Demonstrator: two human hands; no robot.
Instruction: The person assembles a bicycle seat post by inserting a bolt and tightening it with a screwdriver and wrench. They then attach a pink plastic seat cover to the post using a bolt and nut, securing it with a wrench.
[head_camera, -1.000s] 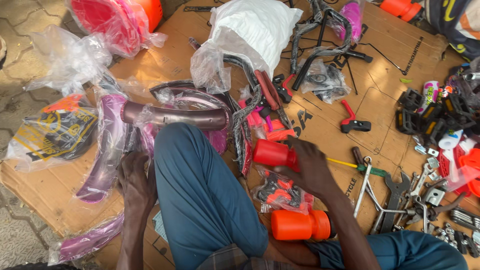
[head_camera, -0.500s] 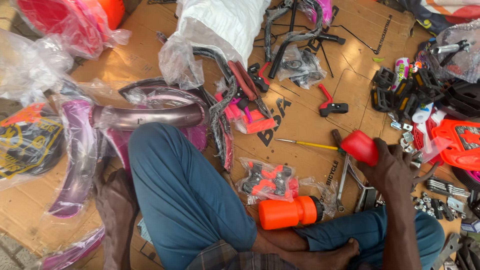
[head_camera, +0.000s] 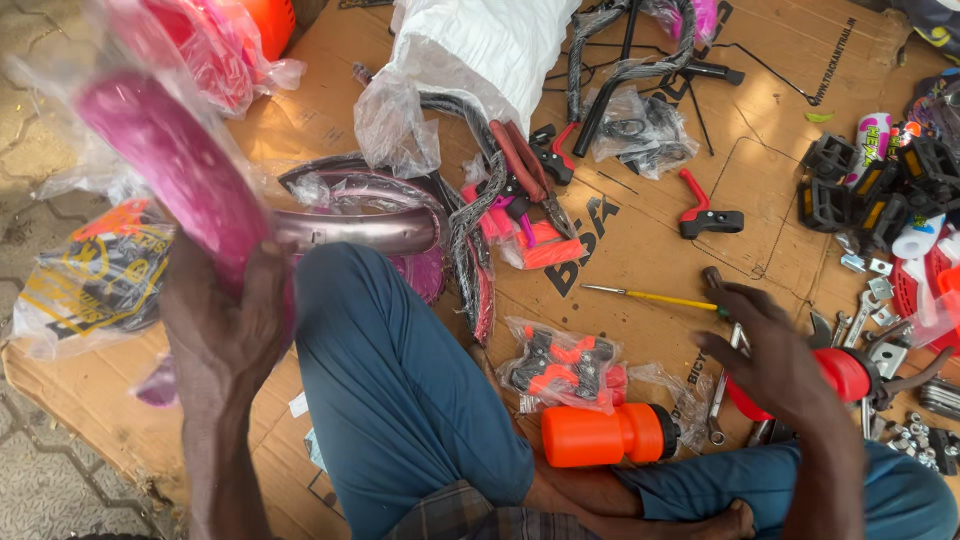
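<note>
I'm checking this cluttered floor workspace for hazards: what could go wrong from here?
The left hand lifts a long pink plastic-wrapped mudguard; its loose wrap might slip in the grip. The right hand sets a red plastic bottle among scattered metal spanners, where it may roll. The orange plastic bottle beside the leg could get kicked.

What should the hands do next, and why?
Probably let the right hand set the red bottle down on the cardboard by the tools. The left hand holds a pink mudguard raised in its plastic wrap, and peeling that would likely need both hands.
</note>
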